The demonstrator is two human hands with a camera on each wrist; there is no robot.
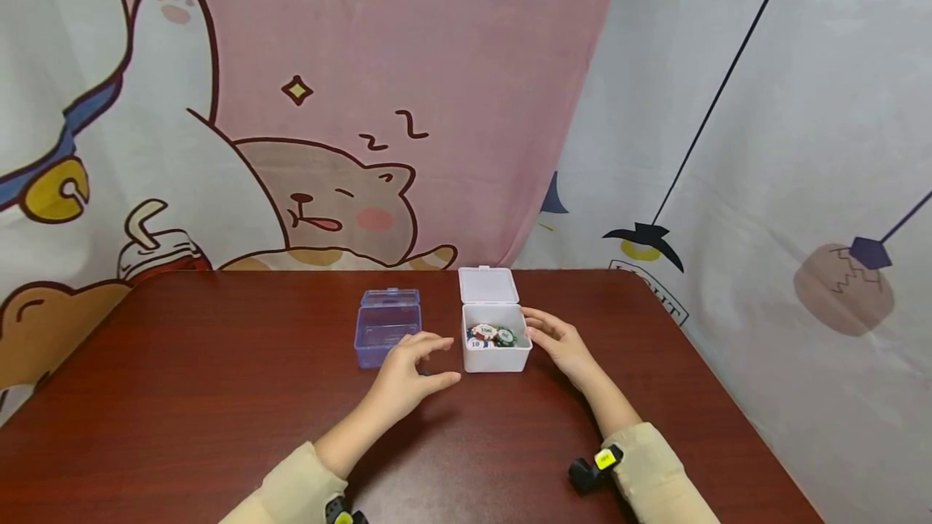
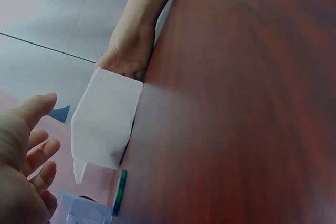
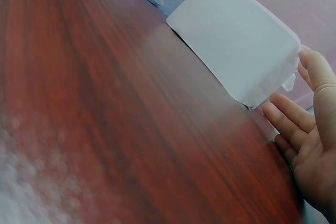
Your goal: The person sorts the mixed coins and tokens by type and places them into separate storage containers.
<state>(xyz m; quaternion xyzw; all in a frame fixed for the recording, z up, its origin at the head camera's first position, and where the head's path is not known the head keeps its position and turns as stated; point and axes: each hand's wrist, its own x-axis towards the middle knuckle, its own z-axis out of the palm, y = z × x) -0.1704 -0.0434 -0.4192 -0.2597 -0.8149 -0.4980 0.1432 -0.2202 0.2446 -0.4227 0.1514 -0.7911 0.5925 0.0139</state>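
Observation:
A white plastic box (image 1: pixel 498 359) stands on the table with its lid (image 1: pixel 488 285) raised, and several poker chips (image 1: pixel 486 332) lie inside. My right hand (image 1: pixel 562 346) is at the box's right wall, its fingertips at the side and rim, fingers fairly straight. On the other side, my left hand (image 1: pixel 409 370) hovers between the two boxes with thumb and fingers spread and nothing between them. Behind it is a clear blue box (image 1: pixel 369 354), lid up, partly covered by the hand. A green-edged poker chip (image 2: pixel 119 192) sits by the blue box in the left wrist view.
The dark red wooden table (image 1: pixel 218 411) runs back to a pink and grey cartoon curtain (image 1: pixel 480 103). Its right edge slopes away past my right arm. Both boxes stand toward the back of the table.

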